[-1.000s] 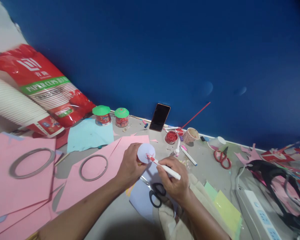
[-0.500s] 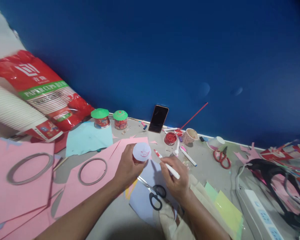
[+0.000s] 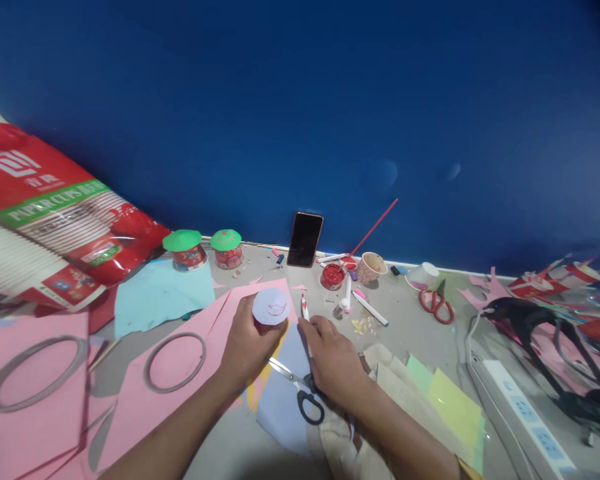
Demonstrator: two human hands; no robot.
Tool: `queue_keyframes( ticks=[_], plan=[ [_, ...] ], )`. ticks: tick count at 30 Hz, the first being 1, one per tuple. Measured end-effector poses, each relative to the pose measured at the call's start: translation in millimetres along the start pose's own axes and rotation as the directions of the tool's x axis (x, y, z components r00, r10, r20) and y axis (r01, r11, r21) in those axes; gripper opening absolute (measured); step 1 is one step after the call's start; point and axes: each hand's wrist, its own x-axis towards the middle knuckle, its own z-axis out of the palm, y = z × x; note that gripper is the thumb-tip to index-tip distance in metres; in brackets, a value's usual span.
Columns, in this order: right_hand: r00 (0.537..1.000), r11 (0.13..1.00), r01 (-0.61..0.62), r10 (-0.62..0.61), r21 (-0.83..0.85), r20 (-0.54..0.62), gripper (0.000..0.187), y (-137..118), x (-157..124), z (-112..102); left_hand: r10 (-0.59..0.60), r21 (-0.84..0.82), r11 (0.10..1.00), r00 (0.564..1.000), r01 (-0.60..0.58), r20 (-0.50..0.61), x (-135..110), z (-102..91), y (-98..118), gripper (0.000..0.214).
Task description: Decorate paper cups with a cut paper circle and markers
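Observation:
My left hand (image 3: pixel 247 343) is closed around a small cup topped with a pale paper circle (image 3: pixel 271 306) that carries a red drawing. My right hand (image 3: pixel 330 357) grips a white marker with a red tip (image 3: pixel 305 307), its tip pointing up and away from the circle, a short gap to its right. Black-handled scissors (image 3: pixel 303 393) lie on a light blue sheet (image 3: pixel 280 413) just below both hands.
Pink sheets with cut-out rings (image 3: pixel 173 362) spread to the left, beside a red pack of paper cups (image 3: pixel 55 213). Two green-capped cups (image 3: pixel 183 248), a phone (image 3: pixel 305 239), a red paint pot (image 3: pixel 333 275), markers, red scissors (image 3: pixel 433 303) and a power strip (image 3: pixel 525 417) surround the hands.
The marker tip has lifted off the paper circle and swung upright to its right. My left hand with the cup shifted slightly left.

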Motion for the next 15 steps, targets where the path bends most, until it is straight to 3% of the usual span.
queue_keyframes(
  ticks=[4, 15],
  plan=[
    [1.0, 0.997, 0.016, -0.016, -0.074, 0.011, 0.085, -1, 2, 6, 0.031, 0.013, 0.999, 0.999, -0.031, 0.011, 2, -1.0, -3, 0.047],
    [0.992, 0.99, 0.111, -0.115, -0.091, -0.043, 0.052, -4, -5, -5, -0.011, 0.045, 0.999, 0.999, 0.009, 0.033, 5, -3.5, -4, 0.051]
  ],
)
